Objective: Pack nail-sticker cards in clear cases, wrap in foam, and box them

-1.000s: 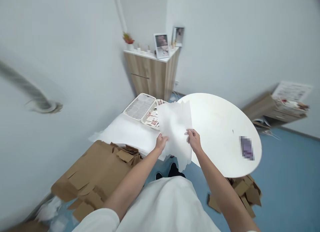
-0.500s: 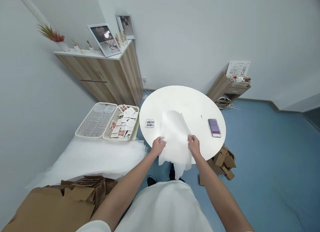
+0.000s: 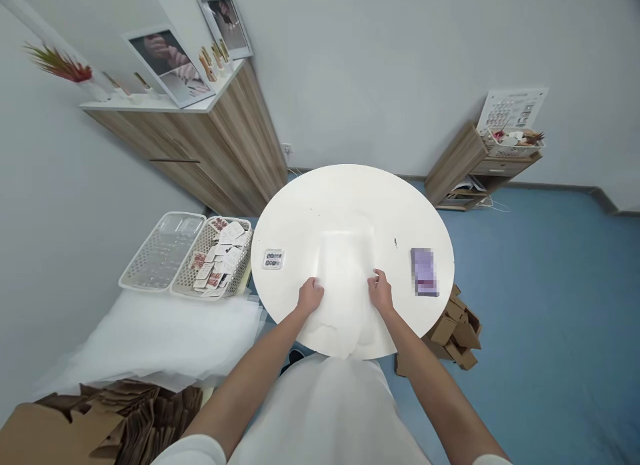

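Note:
A thin, whitish, see-through packing sheet (image 3: pixel 345 271) lies over the front middle of the round white table (image 3: pixel 350 185), its lower end reaching towards my white clothing. My left hand (image 3: pixel 311 295) is closed on the sheet's left edge. On the opposite edge, my right hand (image 3: pixel 381 291) grips with thumb and fingers, the index finger partly stretched. To the left of the sheet sits a small clear case with dark round pieces (image 3: pixel 273 259). A purple, blurred-out packet (image 3: pixel 424 272) lies to the right of my right hand.
Left of the table are a white basket of cards (image 3: pixel 217 258), a basket of clear plastic cases (image 3: pixel 165 251), a pile of white sheets (image 3: pixel 165 331) and folded brown cardboard (image 3: pixel 65 431). Cardboard boxes (image 3: pixel 455 328) lie on the floor at right. Wooden cabinets (image 3: pixel 240 138) stand behind.
The sheet has come down flat onto the table, away from hanging over the front edge. Both hands still hold its sides. My view has moved closer to the table.

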The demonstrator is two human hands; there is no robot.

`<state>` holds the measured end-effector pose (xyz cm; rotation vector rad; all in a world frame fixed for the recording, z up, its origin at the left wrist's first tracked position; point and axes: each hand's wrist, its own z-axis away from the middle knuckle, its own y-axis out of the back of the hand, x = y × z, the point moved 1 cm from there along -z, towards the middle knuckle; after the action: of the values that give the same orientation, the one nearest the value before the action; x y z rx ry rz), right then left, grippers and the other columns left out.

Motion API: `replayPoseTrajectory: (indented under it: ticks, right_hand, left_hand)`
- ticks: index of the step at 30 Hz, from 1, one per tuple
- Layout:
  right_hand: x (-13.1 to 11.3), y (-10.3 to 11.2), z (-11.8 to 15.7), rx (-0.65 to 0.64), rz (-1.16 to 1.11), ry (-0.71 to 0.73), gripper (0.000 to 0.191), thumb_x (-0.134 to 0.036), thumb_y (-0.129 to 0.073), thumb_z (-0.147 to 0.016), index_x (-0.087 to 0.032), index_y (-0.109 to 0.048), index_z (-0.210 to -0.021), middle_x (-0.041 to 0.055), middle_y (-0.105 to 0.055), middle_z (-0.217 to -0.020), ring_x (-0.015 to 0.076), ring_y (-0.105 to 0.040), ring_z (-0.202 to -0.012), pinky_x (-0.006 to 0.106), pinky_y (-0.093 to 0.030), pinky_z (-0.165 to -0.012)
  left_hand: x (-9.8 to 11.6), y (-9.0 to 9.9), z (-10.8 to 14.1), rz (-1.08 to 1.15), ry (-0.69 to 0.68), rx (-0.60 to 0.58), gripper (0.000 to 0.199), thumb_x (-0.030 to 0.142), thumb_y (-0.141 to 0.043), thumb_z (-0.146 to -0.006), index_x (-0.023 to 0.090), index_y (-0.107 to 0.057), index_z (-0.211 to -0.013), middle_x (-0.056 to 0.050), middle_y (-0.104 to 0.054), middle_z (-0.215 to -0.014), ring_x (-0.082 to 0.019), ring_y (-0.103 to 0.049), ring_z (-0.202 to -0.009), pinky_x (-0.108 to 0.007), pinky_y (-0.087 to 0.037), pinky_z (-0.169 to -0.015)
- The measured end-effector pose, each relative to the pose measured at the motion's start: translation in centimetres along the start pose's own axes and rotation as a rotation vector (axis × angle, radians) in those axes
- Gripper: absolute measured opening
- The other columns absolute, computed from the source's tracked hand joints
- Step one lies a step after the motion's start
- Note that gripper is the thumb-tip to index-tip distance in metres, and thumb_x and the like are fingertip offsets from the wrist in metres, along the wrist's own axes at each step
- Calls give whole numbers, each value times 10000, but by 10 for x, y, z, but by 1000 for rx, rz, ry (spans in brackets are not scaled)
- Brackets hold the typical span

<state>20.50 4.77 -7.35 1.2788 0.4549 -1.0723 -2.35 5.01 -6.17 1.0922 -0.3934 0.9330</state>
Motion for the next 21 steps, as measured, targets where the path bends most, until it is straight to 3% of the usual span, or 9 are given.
replayPoseTrajectory:
  ticks: [3,6,9,12,16,21]
  right_hand:
    - [2,0,-8,28,201,90,576,-324,-356,-785,-147,-275,-1327,121,-527,-1127,228,-529,-983,367,-423,-820]
    - [7,-4,1,41,437,272,676,-338,-399,-780,-141,-156,-1379,146,-301,-1380,279,-295,-1252,424,-307,-961]
    - [17,-11,19,-136,613,466,661,-386,-396,-796,-175,-174,-1382,108,-189,-1447,278,-152,-1322,447,-212,-1016]
    - [25,-17,32,-214,704,497,642,-416,-354,-821,-183,-163,-1388,103,-165,-1455,275,-119,-1334,478,-139,-1034]
    - [28,-16,32,-203,718,459,666,-466,-317,-831,-173,-124,-1397,107,-146,-1456,277,-106,-1337,495,-92,-1039]
    - [27,-9,27,-218,724,440,690,-483,-324,-827,-156,-117,-1398,112,-114,-1461,287,-75,-1339,509,-67,-1037]
  left_hand:
    - [3,-9,-12,-62,7,23,289,165,-514,-703,148,-549,-990,-69,-621,-841,-194,-574,-833,-285,-418,-749]
    - [5,-14,-17,-25,30,41,356,184,-521,-700,157,-523,-1055,-85,-613,-910,-219,-563,-896,-319,-414,-796]
    - [6,-17,-14,-38,-28,145,507,210,-529,-702,147,-431,-1196,-140,-533,-1142,-253,-491,-1074,-366,-379,-891]
    - [6,-18,-3,-258,-243,233,611,266,-500,-747,136,-298,-1310,-159,-290,-1385,-269,-267,-1278,-416,-259,-1008]
    - [-1,-22,12,-509,-508,3,598,373,-461,-790,179,-294,-1330,-120,-239,-1427,-268,-152,-1326,-446,-154,-1050]
    - [-8,-27,13,-585,-514,-78,646,423,-427,-807,172,-223,-1366,-140,-204,-1436,-280,-130,-1329,-472,-104,-1046]
